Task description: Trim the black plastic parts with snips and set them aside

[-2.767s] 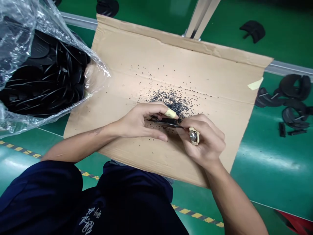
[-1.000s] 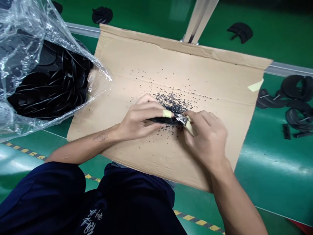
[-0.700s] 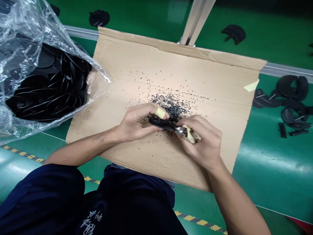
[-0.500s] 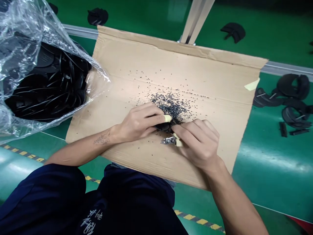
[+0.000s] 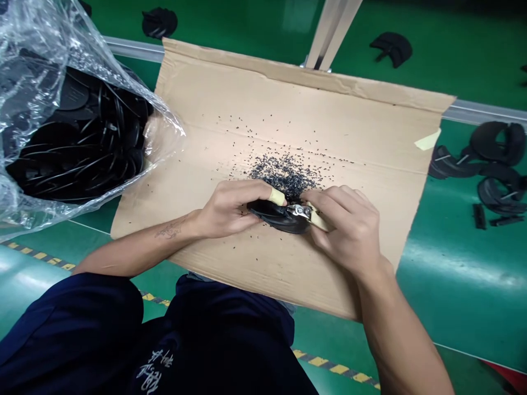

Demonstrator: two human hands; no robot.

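My left hand (image 5: 236,208) is closed on a rounded black plastic part (image 5: 280,219), with its yellow-taped thumb on top. In my right hand (image 5: 346,225) is a pair of small metal nippers (image 5: 300,210), whose jaws lie at the upper edge of the part. Some of that hand's fingers also carry yellow tape. Whether the jaws are closed on plastic I cannot tell. Just beyond the hands lies a heap of tiny black plastic bits (image 5: 286,173), scattered over a cardboard sheet (image 5: 214,88).
At the left, a clear plastic bag (image 5: 33,33) gapes open over many black parts (image 5: 82,142). More black pieces (image 5: 498,142) lie on the green surface at the right. Others sit beyond the cardboard, near a metal post (image 5: 333,33). Striped tape (image 5: 329,367) marks the floor.
The nippers have come up from below the part to its upper edge. The black part has turned, showing more of its face between my hands.
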